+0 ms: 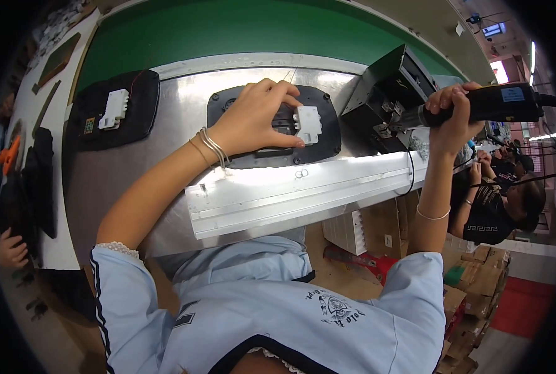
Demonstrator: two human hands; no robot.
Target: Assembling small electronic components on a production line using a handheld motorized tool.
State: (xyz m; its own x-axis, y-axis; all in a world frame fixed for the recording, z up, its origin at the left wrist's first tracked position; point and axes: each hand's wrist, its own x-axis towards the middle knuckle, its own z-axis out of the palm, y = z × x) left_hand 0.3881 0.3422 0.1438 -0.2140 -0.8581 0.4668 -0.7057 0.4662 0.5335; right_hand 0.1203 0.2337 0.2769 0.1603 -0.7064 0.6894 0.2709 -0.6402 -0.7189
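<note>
My left hand (pixel 262 118) reaches over a black rounded base plate (pixel 278 159) lying on the metal bench. Its thumb and fingers close around the left side of a white plastic block (pixel 309 124) on that plate. The palm hides part of the plate. To the right, my right hand (pixel 455 115) wraps around a black electric screwdriver (pixel 493 105), held nearly level. The driver's metal nose points left into the front of a black box-shaped screw feeder (pixel 384 93). Whether a screw sits on its tip is too small to see.
A second black base plate (pixel 144 118) with a white block (pixel 114 109) lies at the left. A pale metal rail (pixel 309 196) runs along the bench's front edge. A green panel (pixel 228 40) stands behind. Cardboard boxes (pixel 477 274) and a co-worker (pixel 493 206) are at the right.
</note>
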